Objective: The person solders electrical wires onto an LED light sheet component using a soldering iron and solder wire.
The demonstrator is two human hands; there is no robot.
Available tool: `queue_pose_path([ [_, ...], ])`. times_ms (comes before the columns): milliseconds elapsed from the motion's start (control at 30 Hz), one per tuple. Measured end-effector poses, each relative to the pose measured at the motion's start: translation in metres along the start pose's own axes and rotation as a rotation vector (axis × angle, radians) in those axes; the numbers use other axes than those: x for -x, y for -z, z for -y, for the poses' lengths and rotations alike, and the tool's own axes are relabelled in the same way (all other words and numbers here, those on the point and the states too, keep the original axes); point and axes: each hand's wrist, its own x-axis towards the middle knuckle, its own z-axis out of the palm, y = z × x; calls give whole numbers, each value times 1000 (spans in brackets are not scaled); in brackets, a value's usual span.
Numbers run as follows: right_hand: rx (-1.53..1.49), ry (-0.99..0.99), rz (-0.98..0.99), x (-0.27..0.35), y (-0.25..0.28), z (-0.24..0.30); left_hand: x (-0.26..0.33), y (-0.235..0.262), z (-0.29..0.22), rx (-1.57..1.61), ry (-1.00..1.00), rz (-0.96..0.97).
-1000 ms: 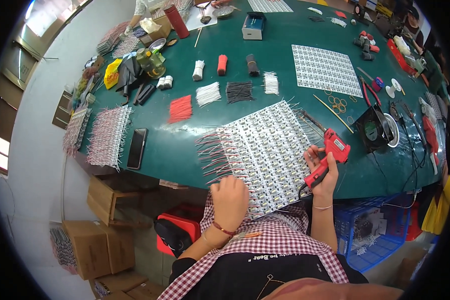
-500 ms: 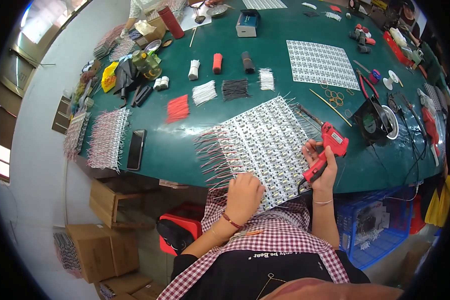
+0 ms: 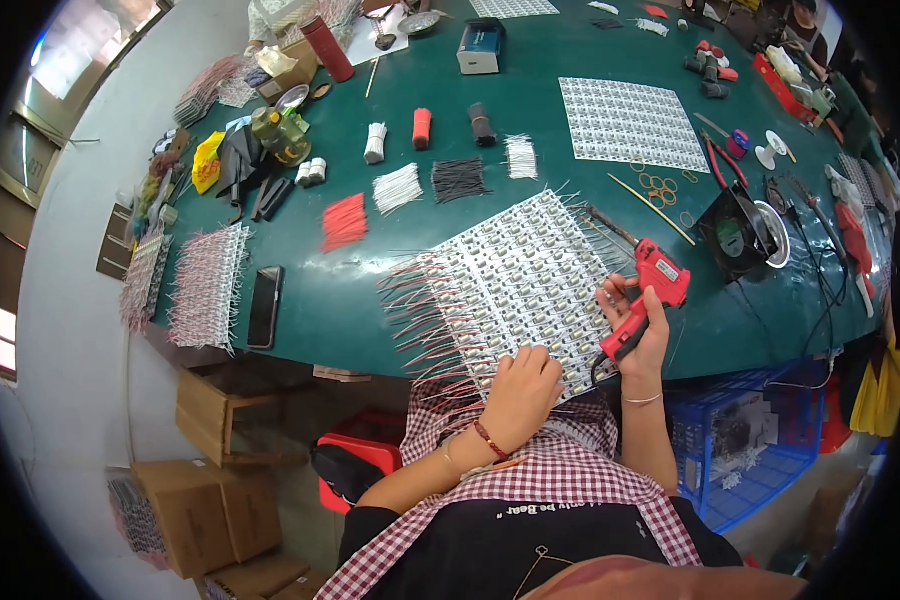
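Green worktop (image 3: 320, 290) fills the view, crowded with wire bundles and parts, with cardboard boxes on the floor below its near edge.

Right fingers (image 3: 638, 330) are wrapped tight round the handle of a red glue gun (image 3: 650, 295), its nozzle pointing up and away over the far right corner of the panel (image 3: 515, 285). Left fingers (image 3: 540, 362) lie curled, knuckles up, pressing the panel's near edge; whether they pinch anything underneath cannot be told. That white panel of small modules, fringed with red and dark wires, sits at the worktop's near edge, right in front of the person.

Over the last second the left hand (image 3: 525, 390) has slid from the panel's near left corner rightward along the near edge, closer to the right hand (image 3: 640, 335), while the gun has barely shifted. I judge that gluing is moving along the near rows, with the left hand steadying the spot.

Outward: a dark fan (image 3: 735, 235) just right of the gun, a second panel (image 3: 630, 120) farther back, red wires (image 3: 345, 222), white wires (image 3: 398, 187), black wires (image 3: 458, 178), a phone (image 3: 264, 306) at left. The loose wire fringe lies nearest the hands and could snag.
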Motion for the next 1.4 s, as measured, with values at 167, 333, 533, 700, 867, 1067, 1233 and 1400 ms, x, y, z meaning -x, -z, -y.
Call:
queue_pose_path([
  [167, -19, -15, 7, -2, 5, -2, -1, -5, 1, 29, 61, -37],
  [333, -17, -28, 21, -2, 4, -2, -6, -6, -4, -55, 122, -70],
  [533, -10, -9, 7, -5, 4, -3, -10, -6, 1, -89, 114, -35],
  [700, -5, 6, -7, -2, 2, -4, -6, -2, -2, -161, 79, -46],
  [867, -33, 4, -39, 2, 3, -3, -3, -8, 11, -279, 79, -69],
  [1067, -43, 17, -81, -10, 7, -9, -4, 9, 18, -131, 102, -73],
  [1233, -56, 46, -56, -16, 1, -6, 11, 19, 1, -70, 164, -33],
  [1400, -36, 53, -79, -15, 1, -7, 20, 9, 5, -64, 207, 5],
])
